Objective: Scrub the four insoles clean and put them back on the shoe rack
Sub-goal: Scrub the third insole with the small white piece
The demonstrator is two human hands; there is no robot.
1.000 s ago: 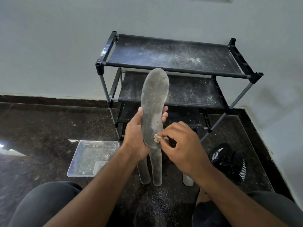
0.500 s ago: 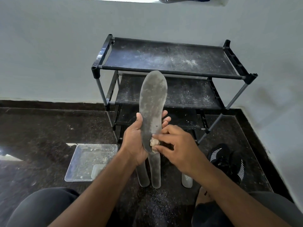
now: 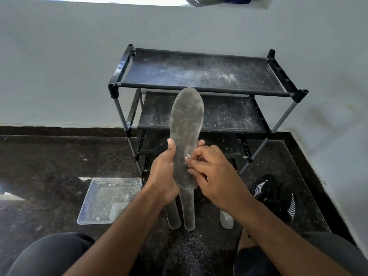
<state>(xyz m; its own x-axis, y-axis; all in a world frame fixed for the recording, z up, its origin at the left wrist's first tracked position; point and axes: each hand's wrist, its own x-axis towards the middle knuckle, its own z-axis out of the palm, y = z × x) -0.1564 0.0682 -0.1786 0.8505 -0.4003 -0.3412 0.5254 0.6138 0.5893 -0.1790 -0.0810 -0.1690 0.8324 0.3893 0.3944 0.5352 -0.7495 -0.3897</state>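
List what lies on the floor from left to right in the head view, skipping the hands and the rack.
clear plastic tray → two insoles side by side → a third insole's end → black sneaker.

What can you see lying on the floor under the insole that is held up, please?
Under the held insole, gripped by the left hand, the heel ends of three more insoles lie on the dark floor. Their front parts are covered by both hands and arms.

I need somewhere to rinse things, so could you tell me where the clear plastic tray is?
In the head view, the clear plastic tray sits on the dark floor, lower left, beside the shoe rack.
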